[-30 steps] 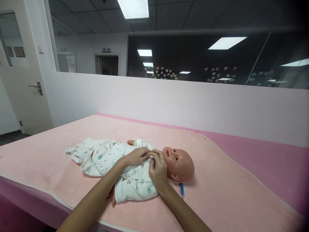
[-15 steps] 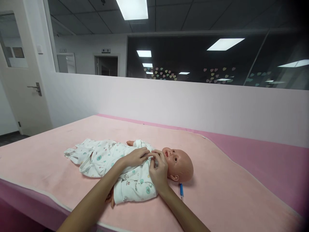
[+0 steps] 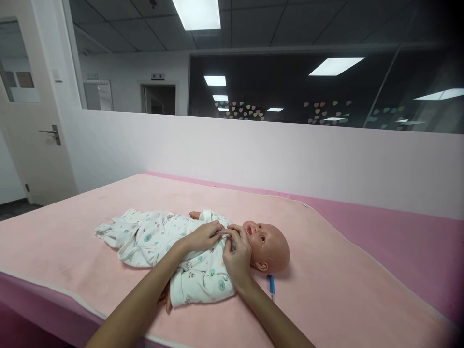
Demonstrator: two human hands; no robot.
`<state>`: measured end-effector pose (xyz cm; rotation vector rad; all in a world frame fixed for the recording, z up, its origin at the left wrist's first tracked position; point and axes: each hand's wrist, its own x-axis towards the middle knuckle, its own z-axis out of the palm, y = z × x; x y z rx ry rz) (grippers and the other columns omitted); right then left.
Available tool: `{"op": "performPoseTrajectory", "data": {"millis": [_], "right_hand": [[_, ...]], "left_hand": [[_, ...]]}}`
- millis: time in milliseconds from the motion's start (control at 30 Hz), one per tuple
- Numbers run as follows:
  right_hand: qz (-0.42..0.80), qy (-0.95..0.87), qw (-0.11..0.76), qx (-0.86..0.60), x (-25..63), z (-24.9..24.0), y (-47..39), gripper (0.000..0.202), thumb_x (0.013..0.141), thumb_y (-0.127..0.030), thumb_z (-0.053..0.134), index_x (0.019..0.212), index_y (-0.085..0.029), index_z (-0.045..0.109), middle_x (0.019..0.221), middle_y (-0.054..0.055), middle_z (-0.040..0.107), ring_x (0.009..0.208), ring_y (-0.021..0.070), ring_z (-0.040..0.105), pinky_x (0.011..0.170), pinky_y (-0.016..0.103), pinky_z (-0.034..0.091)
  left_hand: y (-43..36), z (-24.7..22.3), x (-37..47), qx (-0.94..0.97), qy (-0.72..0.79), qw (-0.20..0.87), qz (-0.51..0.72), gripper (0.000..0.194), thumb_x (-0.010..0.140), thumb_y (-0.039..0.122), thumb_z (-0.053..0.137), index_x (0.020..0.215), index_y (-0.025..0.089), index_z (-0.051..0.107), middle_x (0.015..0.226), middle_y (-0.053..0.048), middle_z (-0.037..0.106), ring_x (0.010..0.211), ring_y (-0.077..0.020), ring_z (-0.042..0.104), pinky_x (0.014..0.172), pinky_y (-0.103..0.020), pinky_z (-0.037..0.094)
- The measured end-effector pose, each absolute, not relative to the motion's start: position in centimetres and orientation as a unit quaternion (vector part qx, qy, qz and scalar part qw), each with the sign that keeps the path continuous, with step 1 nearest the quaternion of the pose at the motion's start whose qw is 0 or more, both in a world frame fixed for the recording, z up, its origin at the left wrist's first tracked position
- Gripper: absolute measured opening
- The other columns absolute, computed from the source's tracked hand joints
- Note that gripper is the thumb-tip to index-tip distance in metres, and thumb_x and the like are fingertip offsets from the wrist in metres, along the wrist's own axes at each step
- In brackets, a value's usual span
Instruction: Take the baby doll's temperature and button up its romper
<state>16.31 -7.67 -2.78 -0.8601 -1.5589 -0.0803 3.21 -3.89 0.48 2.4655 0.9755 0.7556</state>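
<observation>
Left hand (image 3: pixel 203 237), right hand (image 3: pixel 237 261): our grips nearly closed on white printed cloth romper (image 3: pixel 161 234) near collar; uneven tugging risks slipping.

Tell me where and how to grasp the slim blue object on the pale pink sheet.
Pinch the slim blue object across its narrow middle, probably from above right: it lies flat, with the doll's bald plastic head beyond and bare right forearm leftward.
</observation>
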Motion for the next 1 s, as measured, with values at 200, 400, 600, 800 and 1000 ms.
{"op": "performPoseTrajectory", "data": {"millis": [200,400,600,800,1000], "right_hand": [[-0.029,-0.672,0.63,-0.389,16.15,-2.87,-7.69,0.027,0.075,-0.002,0.037,0.077,-0.019,0.058,0.09,0.004,0.051,0.088,0.015,0.051,0.078,0.029,0.044],[-0.024,-0.678,0.627,-0.383,16.12,-2.88,-7.69,0.026,0.075,-0.003,0.038,0.078,-0.019,0.058,0.09,0.005,0.051,0.087,0.0152,0.051,0.076,0.029,0.045],[-0.021,-0.671,0.63,-0.39,16.3,-2.88,-7.75,0.028,0.073,0.0,0.037,0.076,-0.019,0.057,0.088,0.004,0.051,0.086,0.0152,0.051,0.076,0.029,0.045],[-0.024,-0.669,0.633,-0.388,16.43,-3.2,-7.5,0.03,0.072,0.001,0.036,0.078,-0.019,0.058,0.09,0.004,0.052,0.087,0.0147,0.051,0.073,0.027,0.045],[-0.027,-0.672,0.632,-0.385,16.35,-3.17,-7.47,0.03,0.071,0.001,0.036,0.078,-0.019,0.058,0.089,0.004,0.052,0.086,0.0153,0.051,0.073,0.029,0.045]], "left_hand": [[-4.14,0.68,3.2,0.881,0.356,0.175,0.258,0.026,0.085,0.032,0.029,0.079,0.017,0.049,0.075,0.001,0.047,0.069,-0.0085,0.043,0.064,-0.021,0.034],[-4.2,0.76,3.23,0.863,0.352,0.224,0.285,0.013,0.075,0.019,0.039,0.08,0.017,0.051,0.075,0.002,0.046,0.067,-0.0073,0.041,0.06,-0.019,0.033],[-4.5,1.11,3.15,0.845,0.348,0.258,0.312,0.016,0.077,0.025,0.042,0.079,0.017,0.055,0.073,0.002,0.042,0.065,-0.0072,0.039,0.059,-0.019,0.032],[-4.6,1.02,3.1,0.847,0.35,0.252,0.309,0.017,0.072,0.032,0.054,0.079,0.017,0.056,0.079,0.001,0.046,0.072,-0.0094,0.044,0.066,-0.021,0.035],[-4.5,0.81,3.16,0.863,0.347,0.218,0.295,0.019,0.077,0.032,0.047,0.083,0.017,0.056,0.079,0.001,0.047,0.071,-0.0097,0.045,0.065,-0.021,0.035]]}}
